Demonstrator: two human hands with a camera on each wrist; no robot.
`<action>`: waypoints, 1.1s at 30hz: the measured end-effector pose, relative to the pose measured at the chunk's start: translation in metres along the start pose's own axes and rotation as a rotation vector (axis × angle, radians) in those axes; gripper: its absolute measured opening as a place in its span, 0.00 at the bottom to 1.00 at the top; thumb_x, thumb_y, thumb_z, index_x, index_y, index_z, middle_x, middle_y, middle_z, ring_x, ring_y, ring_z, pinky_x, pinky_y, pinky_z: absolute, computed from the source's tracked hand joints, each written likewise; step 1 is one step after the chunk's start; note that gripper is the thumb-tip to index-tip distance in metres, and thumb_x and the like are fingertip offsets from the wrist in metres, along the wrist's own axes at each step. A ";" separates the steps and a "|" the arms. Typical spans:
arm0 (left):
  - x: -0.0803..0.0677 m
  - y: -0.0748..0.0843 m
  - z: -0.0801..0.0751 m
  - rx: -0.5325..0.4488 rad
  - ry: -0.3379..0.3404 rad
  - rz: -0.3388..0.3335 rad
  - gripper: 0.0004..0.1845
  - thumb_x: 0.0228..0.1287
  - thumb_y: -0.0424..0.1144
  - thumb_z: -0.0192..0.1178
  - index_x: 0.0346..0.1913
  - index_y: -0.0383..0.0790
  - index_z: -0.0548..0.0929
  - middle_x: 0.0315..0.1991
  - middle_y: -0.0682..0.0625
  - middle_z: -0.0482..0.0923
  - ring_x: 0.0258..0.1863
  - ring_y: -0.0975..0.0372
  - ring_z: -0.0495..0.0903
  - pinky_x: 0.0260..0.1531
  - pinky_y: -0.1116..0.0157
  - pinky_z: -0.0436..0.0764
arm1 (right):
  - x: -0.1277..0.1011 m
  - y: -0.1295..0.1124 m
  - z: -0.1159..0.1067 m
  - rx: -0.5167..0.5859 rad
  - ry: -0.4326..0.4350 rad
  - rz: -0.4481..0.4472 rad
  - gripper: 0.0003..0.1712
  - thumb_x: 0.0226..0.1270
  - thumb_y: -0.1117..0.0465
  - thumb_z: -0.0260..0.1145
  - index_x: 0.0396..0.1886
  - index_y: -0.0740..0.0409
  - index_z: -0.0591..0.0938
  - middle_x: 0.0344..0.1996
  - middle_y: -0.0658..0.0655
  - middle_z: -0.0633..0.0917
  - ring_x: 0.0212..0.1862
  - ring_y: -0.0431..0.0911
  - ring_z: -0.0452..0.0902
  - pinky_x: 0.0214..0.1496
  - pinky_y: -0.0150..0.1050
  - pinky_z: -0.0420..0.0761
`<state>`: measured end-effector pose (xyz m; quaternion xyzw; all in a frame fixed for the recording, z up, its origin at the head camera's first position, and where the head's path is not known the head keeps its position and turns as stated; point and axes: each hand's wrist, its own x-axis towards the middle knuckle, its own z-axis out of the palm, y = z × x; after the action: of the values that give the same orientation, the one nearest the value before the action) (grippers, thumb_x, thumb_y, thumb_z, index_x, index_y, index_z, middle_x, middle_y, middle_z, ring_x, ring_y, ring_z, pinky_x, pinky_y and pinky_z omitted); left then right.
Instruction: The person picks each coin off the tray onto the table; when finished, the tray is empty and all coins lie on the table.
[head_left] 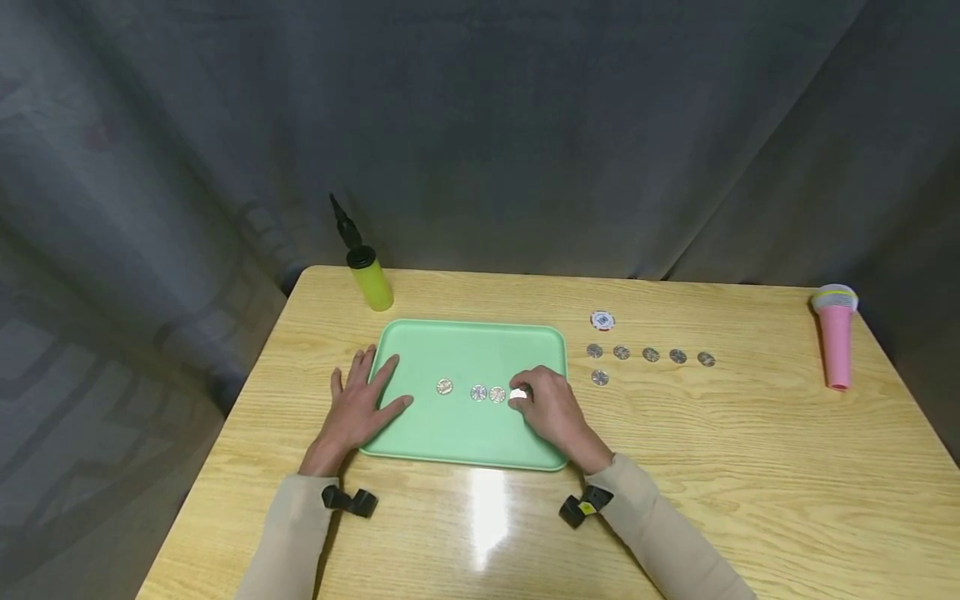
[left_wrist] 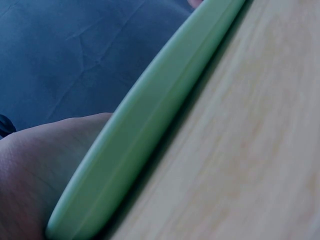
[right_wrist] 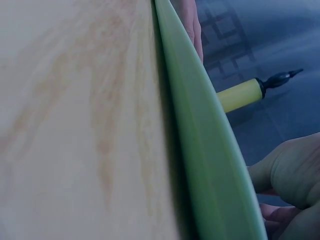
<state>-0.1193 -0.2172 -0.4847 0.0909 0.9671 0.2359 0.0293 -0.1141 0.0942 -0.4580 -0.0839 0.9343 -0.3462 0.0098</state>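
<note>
A shallow green tray (head_left: 450,433) lies on the wooden table. My left hand (head_left: 358,412) rests over its left edge, fingers spread and straight. Inside the tray, three silver coins (head_left: 478,392) lie in a rough row, the leftmost set a little apart. At the right end of this row my right hand (head_left: 551,408) pinches a bright, shiny coin (head_left: 517,394) between thumb and curled fingers, low over the tray. In the right wrist view the tray's wall (right_wrist: 210,150) hides the fingertips and the coin. The left wrist view shows the tray's outer side (left_wrist: 145,115) and part of the left hand.
Right of the tray, several coins (head_left: 651,355) form a row on the table (head_left: 750,483), with one coin (head_left: 600,377) below it and a poker chip (head_left: 602,320) above. A yellow-green hand pump (head_left: 372,285) stands behind the tray. A pink microphone (head_left: 836,346) lies far right.
</note>
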 end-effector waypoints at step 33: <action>0.001 -0.001 0.002 0.019 -0.003 -0.005 0.42 0.66 0.57 0.59 0.78 0.45 0.60 0.82 0.35 0.42 0.81 0.37 0.40 0.71 0.29 0.37 | 0.003 0.007 -0.007 0.087 -0.004 -0.052 0.04 0.57 0.70 0.73 0.32 0.60 0.88 0.26 0.53 0.86 0.29 0.39 0.77 0.34 0.30 0.79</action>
<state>-0.1203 -0.2170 -0.4864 0.0890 0.9694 0.2266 0.0308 -0.1186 0.1036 -0.4576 -0.1086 0.9158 -0.3867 0.0062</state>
